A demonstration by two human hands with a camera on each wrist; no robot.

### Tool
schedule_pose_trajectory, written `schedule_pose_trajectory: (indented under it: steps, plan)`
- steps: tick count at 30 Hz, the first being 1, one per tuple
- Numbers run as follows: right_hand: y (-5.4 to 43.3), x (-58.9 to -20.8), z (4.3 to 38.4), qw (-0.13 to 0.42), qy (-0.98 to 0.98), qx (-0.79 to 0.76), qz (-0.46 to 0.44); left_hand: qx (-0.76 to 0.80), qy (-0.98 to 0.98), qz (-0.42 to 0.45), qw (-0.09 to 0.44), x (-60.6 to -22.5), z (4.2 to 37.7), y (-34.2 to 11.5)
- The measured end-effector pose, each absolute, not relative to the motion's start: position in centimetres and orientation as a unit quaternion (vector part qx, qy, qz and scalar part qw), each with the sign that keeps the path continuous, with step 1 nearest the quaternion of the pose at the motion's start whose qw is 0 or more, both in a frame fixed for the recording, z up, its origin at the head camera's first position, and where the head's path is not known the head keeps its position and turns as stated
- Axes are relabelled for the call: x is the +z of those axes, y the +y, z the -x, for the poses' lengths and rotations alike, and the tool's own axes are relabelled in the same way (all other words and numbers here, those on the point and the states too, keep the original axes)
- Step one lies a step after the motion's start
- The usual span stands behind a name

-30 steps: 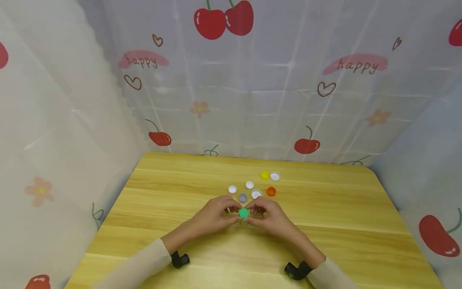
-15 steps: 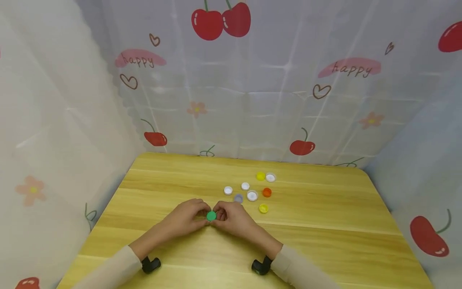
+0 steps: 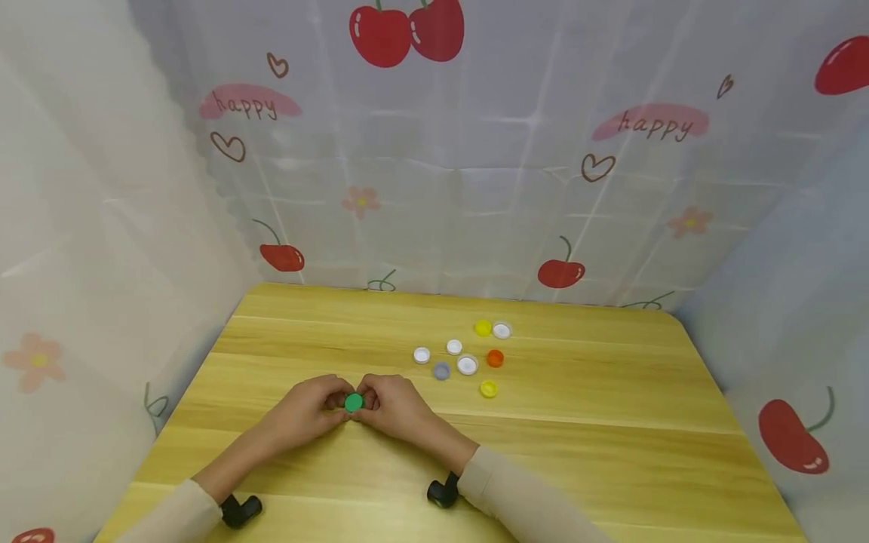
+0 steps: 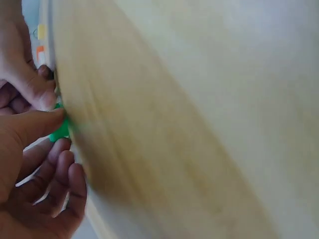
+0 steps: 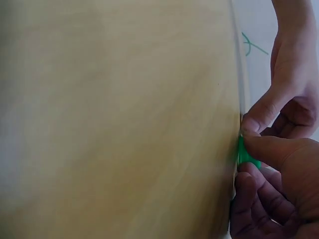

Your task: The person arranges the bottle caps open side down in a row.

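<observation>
A round green bottle cap (image 3: 354,403) is low at the tabletop, left of the other caps in the head view. My left hand (image 3: 305,409) pinches its left side between thumb and fingers, while my right hand (image 3: 396,407) pinches it from the right. Both wrist views show the green cap's side between the fingertips, partly covered by the thumbs. To the right of my right hand lies a yellow cap (image 3: 489,389), and beyond the hands a greyish-lavender cap (image 3: 441,370). Whether the green cap touches the table is hard to tell.
Farther back lie small white caps (image 3: 422,355), a larger white cap with a clear rim (image 3: 467,365), an orange cap (image 3: 495,358), another yellow cap (image 3: 483,327) and another clear-rimmed white one (image 3: 502,330). A printed curtain (image 3: 434,188) borders the wooden table (image 3: 611,392).
Both hands have moved left together with the green cap between them. The nearer yellow cap, earlier hidden by the right hand, is uncovered. The head view has shifted slightly.
</observation>
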State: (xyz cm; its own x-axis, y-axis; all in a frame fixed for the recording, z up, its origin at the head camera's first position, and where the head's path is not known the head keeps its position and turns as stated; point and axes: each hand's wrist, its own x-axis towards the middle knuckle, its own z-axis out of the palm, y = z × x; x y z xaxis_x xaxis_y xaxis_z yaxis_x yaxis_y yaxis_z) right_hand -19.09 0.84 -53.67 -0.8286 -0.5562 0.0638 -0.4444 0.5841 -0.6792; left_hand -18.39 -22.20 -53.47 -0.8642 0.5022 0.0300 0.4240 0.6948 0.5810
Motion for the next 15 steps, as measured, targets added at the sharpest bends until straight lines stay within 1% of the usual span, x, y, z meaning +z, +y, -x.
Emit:
schedule_pose_trajectory:
  steps: [6, 15]
  plan:
    - [0.05, -53.78, 18.99, 0.076, 0.889, -0.352, 0.282, 0.309, 0.913, -0.254, 0.086, -53.26, 18.49, -22.95]
    - [0.2, -53.87, 18.99, 0.077, 0.884, -0.364, 0.281, 0.309, 0.911, -0.258, 0.083, -53.43, 18.69, -22.88]
